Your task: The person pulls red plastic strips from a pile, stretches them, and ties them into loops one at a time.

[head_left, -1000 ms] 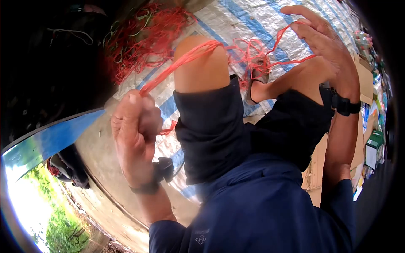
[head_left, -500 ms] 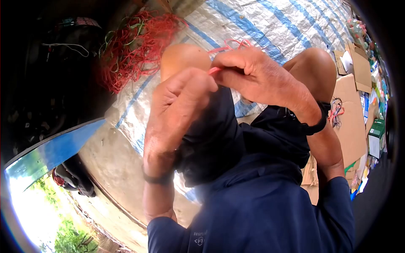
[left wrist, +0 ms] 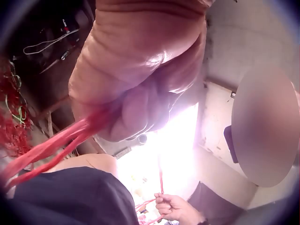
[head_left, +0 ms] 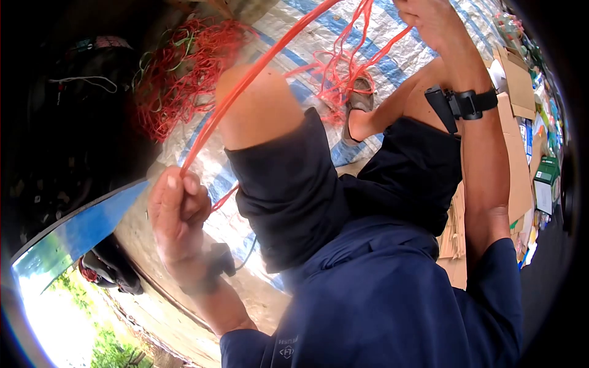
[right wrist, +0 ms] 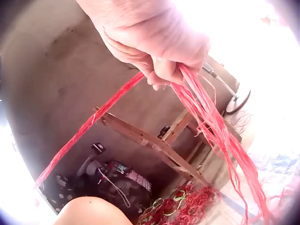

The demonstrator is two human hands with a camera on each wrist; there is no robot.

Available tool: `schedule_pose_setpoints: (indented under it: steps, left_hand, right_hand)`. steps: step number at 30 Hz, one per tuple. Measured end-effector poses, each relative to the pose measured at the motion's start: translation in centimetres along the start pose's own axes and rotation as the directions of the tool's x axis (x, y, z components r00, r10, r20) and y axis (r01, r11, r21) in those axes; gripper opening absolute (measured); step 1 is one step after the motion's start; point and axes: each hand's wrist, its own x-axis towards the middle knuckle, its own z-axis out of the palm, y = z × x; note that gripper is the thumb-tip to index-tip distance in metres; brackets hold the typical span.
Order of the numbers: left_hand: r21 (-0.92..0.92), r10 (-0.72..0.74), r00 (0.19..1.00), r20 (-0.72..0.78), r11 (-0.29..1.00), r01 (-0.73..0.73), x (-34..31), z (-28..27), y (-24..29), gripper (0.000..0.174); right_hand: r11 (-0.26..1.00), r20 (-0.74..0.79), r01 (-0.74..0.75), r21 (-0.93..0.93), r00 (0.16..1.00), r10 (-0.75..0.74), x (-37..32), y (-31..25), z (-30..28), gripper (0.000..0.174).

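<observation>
A strand of red plastic twine (head_left: 248, 83) runs between the hands, passing in front of the person's raised knee. At the left, the left hand (head_left: 181, 205) grips one end with curled fingers; a short tail comes out below it. In the left wrist view two flat red strands (left wrist: 44, 152) lead out of that fist. Farther forward, the right hand (head_left: 432, 24) pinches the twine, partly cut off by the head view's top edge. Several loose red strands (right wrist: 225, 136) hang from its fingers in the right wrist view.
A tangled heap of red and green twine (head_left: 190, 80) lies at the back left on a blue-striped white tarp (head_left: 343, 27). Loose loops of twine are near the person's shoe (head_left: 361, 101). Cardboard (head_left: 516, 80) and a green box (head_left: 545, 184) are at the right.
The hands came together over the knee half a second ago, then drew apart again. Now the right hand is farther forward, and a longer stretch of twine spans between the hands.
</observation>
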Motion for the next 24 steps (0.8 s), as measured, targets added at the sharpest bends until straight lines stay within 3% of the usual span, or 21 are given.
schedule_pose_setpoints:
  steps: [1, 3, 8, 12, 13, 14, 17, 24]
  left_hand:
    - [-0.030, -0.008, 0.999, -0.048, 1.000, 0.006, -0.2, -0.1, 0.0, 0.028]
    - [-0.053, 0.008, 0.997, -0.075, 0.999, -0.012, -0.4, -0.6, -0.1, 0.029]
    - [-0.113, 0.068, 0.990, -0.123, 0.990, -0.082, 0.1, -2.3, -0.4, 0.027]
    - [-0.185, 0.086, 0.991, -0.108, 0.977, -0.104, 0.5, -3.2, 0.1, 0.026]
    - [-0.184, 0.064, 0.991, -0.117, 0.979, -0.085, 0.5, -3.4, 0.4, 0.027]
    - [-0.184, 0.043, 0.991, -0.125, 0.981, -0.066, 0.5, -3.5, 0.6, 0.028]
    - [-0.214, 0.062, 0.989, -0.134, 0.973, -0.090, 0.8, -4.4, 0.1, 0.030]
    - [-0.370, 0.110, 0.991, -0.072, 0.920, -0.129, 1.0, -6.8, -1.3, 0.035]
  right_hand:
    - [1.000, 0.002, 0.000, 0.001, 1.000, 0.000, 0.3, 0.0, -0.6, 0.013]
    - [0.997, -0.176, -0.079, -0.024, 0.982, 0.074, 0.9, 0.3, -1.3, 0.013]
    - [0.996, -0.161, -0.087, -0.020, 0.983, 0.083, 1.8, 2.3, -3.5, 0.014]
    - [0.977, -0.337, -0.178, -0.120, 0.933, 0.129, 2.2, 2.4, -4.2, 0.018]
    - [0.964, -0.136, -0.090, 0.252, 0.983, 0.128, 6.6, 9.5, -15.1, 0.017]
    - [0.795, 0.071, -0.139, 0.591, 0.990, 0.120, 10.8, 16.2, -25.5, 0.016]
    - [0.984, -0.292, -0.150, 0.099, 0.941, 0.173, 3.4, 3.9, -8.0, 0.015]
    - [0.986, -0.370, -0.138, 0.098, 0.914, 0.165, 3.6, 4.8, -10.8, 0.018]
